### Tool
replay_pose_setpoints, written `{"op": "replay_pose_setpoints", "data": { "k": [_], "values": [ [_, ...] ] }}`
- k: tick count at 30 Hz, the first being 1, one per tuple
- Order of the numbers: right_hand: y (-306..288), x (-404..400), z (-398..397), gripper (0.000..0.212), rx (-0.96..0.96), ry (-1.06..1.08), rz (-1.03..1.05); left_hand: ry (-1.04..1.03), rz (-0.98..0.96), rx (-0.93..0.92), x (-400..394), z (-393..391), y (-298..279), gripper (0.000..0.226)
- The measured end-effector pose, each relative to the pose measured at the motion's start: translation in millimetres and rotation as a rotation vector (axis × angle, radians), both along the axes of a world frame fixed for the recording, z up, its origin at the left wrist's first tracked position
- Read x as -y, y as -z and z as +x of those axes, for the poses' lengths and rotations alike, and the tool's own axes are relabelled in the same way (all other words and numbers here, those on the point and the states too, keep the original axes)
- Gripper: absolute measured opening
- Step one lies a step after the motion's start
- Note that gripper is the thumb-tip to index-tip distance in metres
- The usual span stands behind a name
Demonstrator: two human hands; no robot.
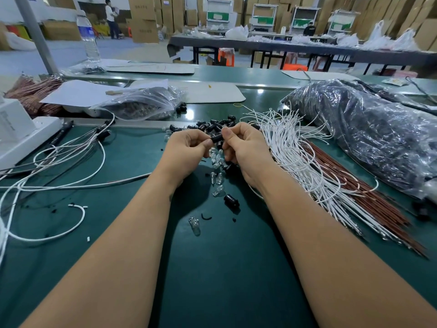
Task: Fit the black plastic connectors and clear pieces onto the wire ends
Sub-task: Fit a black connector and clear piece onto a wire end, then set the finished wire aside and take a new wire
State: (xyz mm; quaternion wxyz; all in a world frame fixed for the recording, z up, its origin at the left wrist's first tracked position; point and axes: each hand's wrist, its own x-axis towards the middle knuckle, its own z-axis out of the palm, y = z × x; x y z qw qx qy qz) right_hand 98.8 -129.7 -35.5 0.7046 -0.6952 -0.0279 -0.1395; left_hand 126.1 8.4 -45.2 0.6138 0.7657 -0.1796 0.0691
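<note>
Here, seen from the head camera, the left hand [186, 147] and right hand [243, 147] meet, both pinching one black connector [216, 138] between fingertips above the green table [132, 162]. Clear pieces [217, 159] lie just under that connector. More black connectors [212, 126] sit behind it. White wires [290, 147] lie to its right.

Two bare forearms, sleeveless to the frame edge, ringless fingers [203, 144].
</note>
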Motion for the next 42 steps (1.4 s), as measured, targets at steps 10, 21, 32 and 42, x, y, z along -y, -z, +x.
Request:
{"op": "replay_pose_setpoints", "data": {
  "k": [10,21,32,42],
  "values": [
    [-2,-3,-2,0.023,0.027,-0.002,0.055,-0.001,-0.014,0.007,2,0,-3,0.022],
    [-8,-18,-8,0.014,0.218,0.265,-0.003,-0.093,0.324,0.219,-6,-4,-1,0.015],
    [1,-15,-8,0.05,0.453,0.29,-0.488,-0.571,0.338,0.28,-59,2,-23,0.021],
    [11,-16,-6,0.039,0.412,0.171,-0.827,-0.854,0.823,0.139,-177,10,-18,0.032]
  ]
}}
